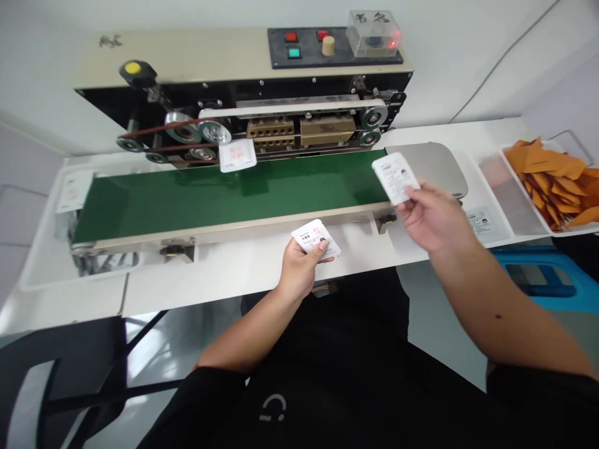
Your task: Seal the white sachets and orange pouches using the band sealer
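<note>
So here's where things stand on this bench: a tabletop band sealer (299, 106) with a green conveyor belt (229, 196) running along the front. One white printed sachet (238, 154) sits at the far edge of the belt, right up against the sealer's heater blocks, and another white sachet (73, 191) lies off the left end of the belt. Can't tell from this view if either one has been sealed. Two more are in hand and not on the belt yet. The left hand (299, 269) is low, near the front edge of the bench, closed around the bottom of its sachet (316, 240) with the thumb pressed on the face. The right arm is stretched out with the right hand (433, 218) up by the right end of the belt, pinching its sachet (395, 178) between thumb and fingers and tilting it up, maybe to read the print. The hands are well apart. Off to the right, a white tray (519, 187) holds a loose heap of orange sachets (547, 174), and a brushed steel plate (433, 167) sits just past the end of the belt, near that right hand.
</note>
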`<control>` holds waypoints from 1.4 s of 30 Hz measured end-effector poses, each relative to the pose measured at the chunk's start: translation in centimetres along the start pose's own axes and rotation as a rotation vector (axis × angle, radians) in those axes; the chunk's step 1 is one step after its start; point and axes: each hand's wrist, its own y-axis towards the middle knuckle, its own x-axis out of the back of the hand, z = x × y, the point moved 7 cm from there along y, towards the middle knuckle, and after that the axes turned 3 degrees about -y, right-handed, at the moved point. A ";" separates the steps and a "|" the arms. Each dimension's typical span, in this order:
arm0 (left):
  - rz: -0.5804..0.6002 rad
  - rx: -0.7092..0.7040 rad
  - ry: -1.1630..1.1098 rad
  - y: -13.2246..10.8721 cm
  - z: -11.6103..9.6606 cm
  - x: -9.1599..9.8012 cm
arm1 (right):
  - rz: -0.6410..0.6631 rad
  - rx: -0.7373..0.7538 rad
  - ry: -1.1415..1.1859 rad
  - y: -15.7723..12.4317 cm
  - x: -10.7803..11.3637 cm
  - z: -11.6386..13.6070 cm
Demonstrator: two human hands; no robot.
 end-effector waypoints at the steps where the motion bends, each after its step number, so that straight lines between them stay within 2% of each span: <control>1: -0.011 0.006 0.004 0.1 0.1 0.2 | -0.032 0.018 -0.017 1.8 1.0 0.8; 4: -0.036 0.025 0.010 0.2 0.2 0.6 | -0.017 0.080 -0.117 6.7 2.5 2.6; 8: -0.044 0.030 0.001 0.4 0.2 0.6 | 0.021 0.143 -0.226 10.4 2.3 3.1; 11: -0.045 0.029 0.005 0.5 0.1 0.6 | 0.011 0.170 -0.286 11.6 1.1 2.6; 14: -0.045 0.027 0.015 0.6 -0.1 0.8 | 0.028 0.268 -0.397 12.1 -0.5 2.5; 17: -0.050 0.021 0.019 0.6 -0.1 1.1 | 0.155 0.363 -0.483 11.7 -2.7 2.9; 20: -0.051 0.019 0.019 0.6 -0.1 1.3 | 0.254 0.378 -0.515 10.3 -4.0 3.2; 24: -0.050 0.024 0.017 0.4 -0.1 1.4 | 0.139 0.293 -0.479 6.9 -3.0 3.2; 29: -0.018 0.053 -0.015 0.1 -0.3 0.9 | 0.050 0.165 -0.309 0.0 -2.2 1.6; 32: 0.041 0.071 -0.017 -0.1 -0.2 0.0 | 0.105 0.118 -0.272 -4.2 -3.0 0.0; 35: 0.098 0.067 0.015 -0.2 -0.2 -1.0 | 0.234 0.044 -0.276 -7.2 -4.5 -2.5; 39: 0.168 0.042 0.070 -0.5 -0.2 -2.3 | 0.329 -0.025 -0.248 -9.0 -5.8 -5.3; 42: 0.187 0.020 0.102 -0.6 -0.2 -2.9 | 0.349 -0.047 -0.238 -9.7 -6.2 -6.2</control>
